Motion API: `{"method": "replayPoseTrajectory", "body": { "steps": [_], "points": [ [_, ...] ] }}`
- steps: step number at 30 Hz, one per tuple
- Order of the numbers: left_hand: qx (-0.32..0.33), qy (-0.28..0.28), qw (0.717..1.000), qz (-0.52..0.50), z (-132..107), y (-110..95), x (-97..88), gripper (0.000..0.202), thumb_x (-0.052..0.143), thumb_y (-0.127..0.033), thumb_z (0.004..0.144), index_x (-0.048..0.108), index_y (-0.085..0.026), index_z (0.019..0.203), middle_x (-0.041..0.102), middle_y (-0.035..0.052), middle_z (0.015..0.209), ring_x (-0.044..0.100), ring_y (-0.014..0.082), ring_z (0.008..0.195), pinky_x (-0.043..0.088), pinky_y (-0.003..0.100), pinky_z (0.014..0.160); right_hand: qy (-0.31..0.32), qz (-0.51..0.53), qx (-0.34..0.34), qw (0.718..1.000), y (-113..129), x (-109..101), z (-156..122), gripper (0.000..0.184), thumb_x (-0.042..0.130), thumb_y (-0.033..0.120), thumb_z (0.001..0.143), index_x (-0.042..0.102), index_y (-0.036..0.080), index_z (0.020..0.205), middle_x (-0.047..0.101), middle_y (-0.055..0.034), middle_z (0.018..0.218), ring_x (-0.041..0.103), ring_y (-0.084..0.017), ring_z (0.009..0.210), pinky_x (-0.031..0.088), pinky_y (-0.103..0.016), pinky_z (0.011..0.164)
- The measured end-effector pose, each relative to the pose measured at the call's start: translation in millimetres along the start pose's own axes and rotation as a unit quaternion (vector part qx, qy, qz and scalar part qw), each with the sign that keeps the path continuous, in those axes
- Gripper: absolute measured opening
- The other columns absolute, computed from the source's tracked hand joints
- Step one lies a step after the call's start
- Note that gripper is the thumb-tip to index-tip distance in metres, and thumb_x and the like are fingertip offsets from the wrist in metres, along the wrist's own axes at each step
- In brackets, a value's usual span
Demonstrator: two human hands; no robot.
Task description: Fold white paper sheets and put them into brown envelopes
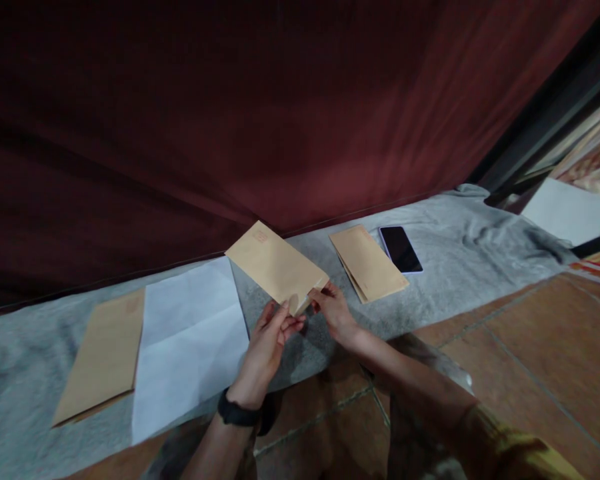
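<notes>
A tan paper envelope (pixel 277 260) is held up between my two hands, tilted, with a faint red printed mark near its far corner. My left hand (pixel 273 330) pinches its near left corner, thumb on top. At the near right end, the fingers of my right hand (pixel 333 310) are closed on the envelope's flap edge, which looks partly lifted. Whether anything is inside the envelope cannot be seen. Just to the right lie more tan envelopes (pixel 370 263), loosely stacked. White paper sheets (pixel 193 343) with a crease lie left of my left hand.
Another stack of tan envelopes (pixel 103 357) lies at the far left, partly against the white sheets. A phone (pixel 401 249) with a dark screen rests by the right-hand envelopes. Everything lies on a grey cloth (pixel 460 267), with a dark red curtain (pixel 260 120) behind and tiled floor (pixel 540 347) in front.
</notes>
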State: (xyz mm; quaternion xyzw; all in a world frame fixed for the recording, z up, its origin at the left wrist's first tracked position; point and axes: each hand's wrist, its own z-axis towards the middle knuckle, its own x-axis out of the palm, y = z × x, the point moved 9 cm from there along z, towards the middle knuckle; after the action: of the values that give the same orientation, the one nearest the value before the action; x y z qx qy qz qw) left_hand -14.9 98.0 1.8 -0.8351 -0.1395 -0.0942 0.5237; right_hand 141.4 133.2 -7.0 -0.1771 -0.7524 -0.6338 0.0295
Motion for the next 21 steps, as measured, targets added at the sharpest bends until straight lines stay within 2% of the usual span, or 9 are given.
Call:
{"method": "replayPoseTrajectory", "body": {
  "steps": [2, 4, 11, 17, 21],
  "points": [
    [-0.028, -0.004, 0.998, -0.057, 0, 5, 5.4, 0.041, 0.085, -0.029, 0.072, 0.065, -0.016, 0.105, 0.074, 0.0061, 0.095, 0.073, 0.0156, 0.07, 0.058, 0.025, 0.064, -0.012, 0.037, 0.023, 0.999, -3, -1, -4, 0.026, 0.071, 0.042, 0.067, 0.056, 0.022, 0.072, 0.051, 0.0052, 0.056, 0.042, -0.01, 0.049, 0.035, -0.023, 0.044],
    [-0.042, -0.01, 0.996, -0.08, 2, 7, 6.6, 0.04, 0.087, -0.023, 0.068, 0.065, -0.015, 0.101, 0.074, 0.0043, 0.089, 0.072, 0.0141, 0.067, 0.055, 0.021, 0.059, -0.012, 0.047, 0.026, 0.998, -3, 0, -6, 0.026, 0.074, 0.041, 0.066, 0.057, 0.022, 0.072, 0.051, 0.006, 0.055, 0.041, -0.009, 0.048, 0.034, -0.022, 0.044],
    [-0.043, 0.02, 0.996, -0.073, 7, 13, 11.4, 0.042, 0.09, -0.021, 0.061, 0.068, -0.013, 0.096, 0.075, 0.0027, 0.081, 0.068, 0.0115, 0.063, 0.051, 0.019, 0.057, -0.012, 0.065, 0.031, 0.997, -7, 1, -11, 0.023, 0.076, 0.036, 0.063, 0.059, 0.021, 0.07, 0.052, 0.0081, 0.053, 0.043, -0.008, 0.046, 0.034, -0.021, 0.043],
    [-0.033, 0.027, 0.998, -0.042, 12, 14, 6.1, 0.041, 0.088, -0.018, 0.058, 0.068, -0.014, 0.093, 0.073, 0.001, 0.078, 0.062, 0.0084, 0.057, 0.048, 0.019, 0.055, 0.016, 0.036, 0.046, 0.998, -10, 4, -13, 0.019, 0.072, 0.036, 0.064, 0.059, 0.022, 0.068, 0.051, 0.0084, 0.05, 0.042, -0.009, 0.043, 0.034, -0.022, 0.041],
    [-0.034, 0.055, 0.998, -0.008, 14, 12, 3.7, 0.044, 0.087, -0.019, 0.06, 0.068, -0.014, 0.099, 0.072, 0.0017, 0.08, 0.061, 0.0087, 0.058, 0.047, 0.02, 0.055, 0.066, -0.013, 0.06, 0.996, -5, 2, -15, 0.017, 0.07, 0.033, 0.063, 0.066, 0.02, 0.073, 0.065, 0.0016, 0.064, 0.055, -0.013, 0.055, 0.042, -0.023, 0.045]
  ]
}}
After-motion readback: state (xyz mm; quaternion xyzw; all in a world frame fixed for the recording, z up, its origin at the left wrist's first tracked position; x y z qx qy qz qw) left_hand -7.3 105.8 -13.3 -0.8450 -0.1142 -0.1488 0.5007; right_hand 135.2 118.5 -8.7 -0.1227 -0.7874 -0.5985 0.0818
